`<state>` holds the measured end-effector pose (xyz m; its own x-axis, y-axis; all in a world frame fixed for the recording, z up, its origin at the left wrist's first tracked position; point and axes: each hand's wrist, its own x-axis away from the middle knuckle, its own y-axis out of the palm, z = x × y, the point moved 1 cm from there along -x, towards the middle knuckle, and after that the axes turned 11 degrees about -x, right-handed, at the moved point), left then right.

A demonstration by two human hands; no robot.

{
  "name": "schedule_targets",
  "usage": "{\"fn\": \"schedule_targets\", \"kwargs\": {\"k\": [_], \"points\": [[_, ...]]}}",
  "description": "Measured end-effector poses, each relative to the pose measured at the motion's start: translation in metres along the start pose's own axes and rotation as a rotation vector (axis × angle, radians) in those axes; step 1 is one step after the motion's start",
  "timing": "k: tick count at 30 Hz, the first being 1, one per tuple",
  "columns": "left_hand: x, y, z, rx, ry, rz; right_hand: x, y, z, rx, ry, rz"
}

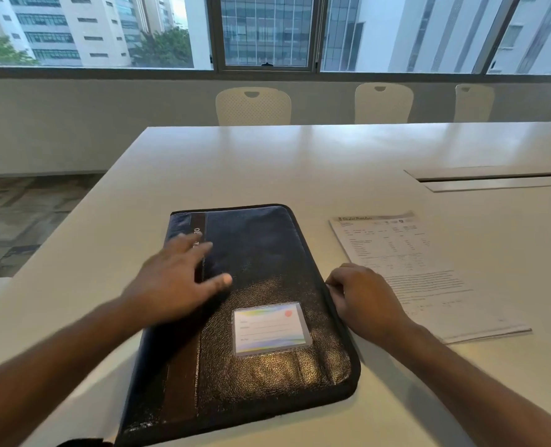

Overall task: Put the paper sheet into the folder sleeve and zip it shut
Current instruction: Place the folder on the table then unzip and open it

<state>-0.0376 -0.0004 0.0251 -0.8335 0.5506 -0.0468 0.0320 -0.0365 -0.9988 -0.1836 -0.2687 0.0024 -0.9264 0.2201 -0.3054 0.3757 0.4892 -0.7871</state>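
A dark leathery folder (261, 301) with a clear card pocket lies closed at lower centre of the white worktop (267, 162). The left hand (174, 282) rests spread flat on it, gripping nothing; the right hand (364, 298) curls at its right edge, grip unclear. The printed paper sheet (429, 269) lies flat to the right.

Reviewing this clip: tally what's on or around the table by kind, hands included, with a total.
Folders: 1, the dark zip folder lying flat on the white table
Paper sheets: 1, the printed sheet right of the folder
Hands: 2, left hand spread on the folder, right hand at its right edge
Chairs: 3, white chairs behind the table
Total: 7
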Motion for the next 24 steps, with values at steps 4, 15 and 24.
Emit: {"fn": "schedule_targets", "kwargs": {"k": [4,15,24], "points": [[0.051,0.010,0.028,-0.015,0.058,-0.065,-0.005,0.002,-0.002,0.027,0.000,0.030],[0.034,0.034,0.026,-0.063,-0.047,0.020,-0.024,0.007,-0.005,0.006,0.006,0.002],[0.019,0.041,0.024,-0.070,-0.064,0.028,0.013,-0.006,-0.006,-0.050,-0.005,-0.053]]}}
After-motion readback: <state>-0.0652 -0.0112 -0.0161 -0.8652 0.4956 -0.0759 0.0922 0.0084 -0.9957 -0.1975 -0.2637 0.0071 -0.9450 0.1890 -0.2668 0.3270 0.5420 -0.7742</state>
